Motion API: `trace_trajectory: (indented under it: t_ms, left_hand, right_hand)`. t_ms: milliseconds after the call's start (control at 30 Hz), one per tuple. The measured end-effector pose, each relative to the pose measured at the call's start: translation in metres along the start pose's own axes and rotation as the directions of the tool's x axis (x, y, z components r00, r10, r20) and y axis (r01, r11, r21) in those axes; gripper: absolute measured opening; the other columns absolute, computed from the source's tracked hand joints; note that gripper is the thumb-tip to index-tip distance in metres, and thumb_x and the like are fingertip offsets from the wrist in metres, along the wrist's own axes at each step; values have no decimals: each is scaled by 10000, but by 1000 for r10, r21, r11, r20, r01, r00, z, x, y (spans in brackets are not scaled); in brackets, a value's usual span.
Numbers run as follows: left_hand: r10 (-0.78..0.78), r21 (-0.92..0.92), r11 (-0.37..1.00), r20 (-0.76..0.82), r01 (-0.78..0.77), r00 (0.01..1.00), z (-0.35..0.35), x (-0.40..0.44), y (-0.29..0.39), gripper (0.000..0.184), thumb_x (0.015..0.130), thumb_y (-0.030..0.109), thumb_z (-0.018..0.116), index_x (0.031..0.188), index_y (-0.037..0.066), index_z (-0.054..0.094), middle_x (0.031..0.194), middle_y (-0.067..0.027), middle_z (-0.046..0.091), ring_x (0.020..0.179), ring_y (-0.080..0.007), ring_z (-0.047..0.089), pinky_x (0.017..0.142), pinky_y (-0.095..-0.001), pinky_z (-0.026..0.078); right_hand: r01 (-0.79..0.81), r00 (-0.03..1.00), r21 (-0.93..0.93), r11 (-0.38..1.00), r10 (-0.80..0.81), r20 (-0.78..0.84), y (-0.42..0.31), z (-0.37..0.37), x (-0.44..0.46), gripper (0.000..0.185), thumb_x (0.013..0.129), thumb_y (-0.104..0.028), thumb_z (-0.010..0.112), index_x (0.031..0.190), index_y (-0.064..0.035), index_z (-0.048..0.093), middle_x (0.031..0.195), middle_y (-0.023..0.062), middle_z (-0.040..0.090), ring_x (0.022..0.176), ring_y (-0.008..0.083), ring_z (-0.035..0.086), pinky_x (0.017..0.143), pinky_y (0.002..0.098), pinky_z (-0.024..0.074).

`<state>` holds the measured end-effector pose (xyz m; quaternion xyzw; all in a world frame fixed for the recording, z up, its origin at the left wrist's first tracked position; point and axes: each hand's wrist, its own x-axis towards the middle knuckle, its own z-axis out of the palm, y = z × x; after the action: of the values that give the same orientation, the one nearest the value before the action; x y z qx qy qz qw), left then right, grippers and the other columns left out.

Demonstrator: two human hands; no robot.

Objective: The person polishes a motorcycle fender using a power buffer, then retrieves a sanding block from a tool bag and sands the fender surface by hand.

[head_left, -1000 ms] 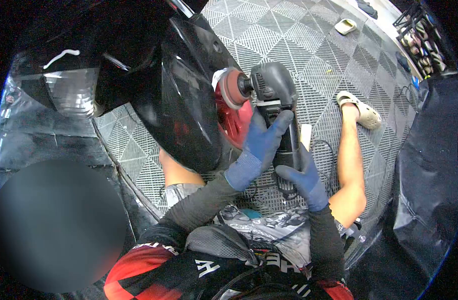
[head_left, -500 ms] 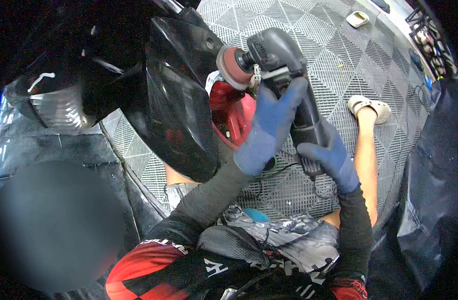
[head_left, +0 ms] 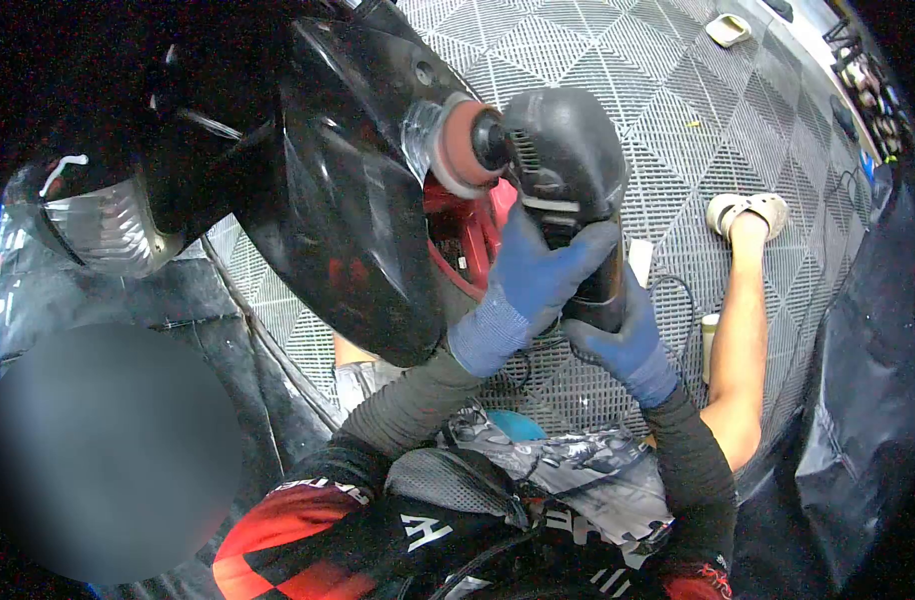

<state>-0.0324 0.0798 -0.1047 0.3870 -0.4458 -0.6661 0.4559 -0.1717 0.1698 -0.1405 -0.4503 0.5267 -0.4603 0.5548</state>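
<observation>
Head view, clock directions taken from its centre: a black angle-headed power polisher (head_left: 568,180) sits between one and two o'clock. The left hand (head_left: 543,265), in a blue knit glove, is closed around its neck; the right hand (head_left: 633,345), gloved alike, is wrapped around the lower body. At nine o'clock from the tool's head, a round reddish-brown foam pad (head_left: 468,145) stands at the edge of a glossy, curved black panel (head_left: 353,210); contact cannot be made out.

For good control, I judge, the pad's face should lie flat, with light, even pressure and care along the rim; the left hand is well placed to steer, the right to steady the weight. A thin dark cable (head_left: 693,300) near three o'clock is best kept clear.

The panel shows streaky reflections. Grey diamond-patterned grated floor tiles (head_left: 668,130) spread from twelve to three o'clock, with creased black sheeting (head_left: 848,420) at four.
</observation>
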Motion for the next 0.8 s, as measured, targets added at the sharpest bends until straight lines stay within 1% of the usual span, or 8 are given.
trace_trajectory:
  t_ms: [100,167,300,433,467,600,767,800]
  left_hand:
    - [-68,154,986,31,62,997,4,9,2,470,933,184,761,1328,25,562,1172,-67,694,1003,-144,671,872,-330,560]
    - [-103,167,982,51,93,993,4,18,-5,451,953,211,747,1327,30,570,1163,-52,690,1004,-133,659,861,-316,548]
    - [-71,-59,996,25,72,997,20,24,2,399,960,267,741,1267,39,628,1130,-27,687,997,-116,643,878,-315,539]
    - [26,-97,995,-6,-27,1000,24,33,9,436,927,272,777,1259,35,624,1125,-29,685,991,-105,635,873,-299,529]
    - [-23,-133,991,9,24,1000,23,34,14,446,918,275,788,1257,37,626,1130,-30,685,997,-110,636,883,-302,529]
    - [-71,-235,969,49,81,996,23,34,6,466,899,273,812,1258,42,624,1141,-38,686,1011,-125,640,915,-312,525]
    - [-99,-152,983,26,102,995,14,30,-22,487,880,255,832,1264,47,617,1150,-42,689,1030,-134,648,931,-321,527]
    - [-82,-149,985,46,88,996,14,30,-18,465,911,277,791,1265,38,608,1093,-71,703,951,-164,683,845,-339,569]
  right_hand:
    - [-45,998,214,976,52,-31,13,4,-5,700,778,-175,850,1371,-2,520,1176,120,697,1052,222,684,929,369,551]
    - [-130,991,141,981,133,-11,7,-7,-8,695,786,-175,846,1376,-5,521,1167,118,699,1030,206,686,901,362,559]
    - [-282,959,19,959,280,50,-28,-29,1,679,797,-197,840,1375,-14,535,1124,116,707,959,167,691,822,347,574]
    - [-147,988,-208,967,132,-83,-45,-30,11,699,764,-261,858,1344,-10,561,1039,110,715,918,184,689,801,342,566]
    - [-31,993,-209,977,6,-120,-46,-25,14,695,749,-297,865,1308,-5,574,1016,125,715,909,200,689,791,343,560]
    - [-96,991,-239,966,69,-118,-39,-24,11,671,752,-310,861,1278,-2,580,1018,153,720,899,220,706,785,360,563]
    - [-105,987,-263,959,67,-149,-14,-21,-1,657,747,-313,864,1249,2,580,986,173,738,854,273,745,760,395,580]
    - [-111,986,-263,958,72,-152,-15,-19,0,657,747,-313,864,1249,2,580,986,173,738,854,273,745,760,395,580]
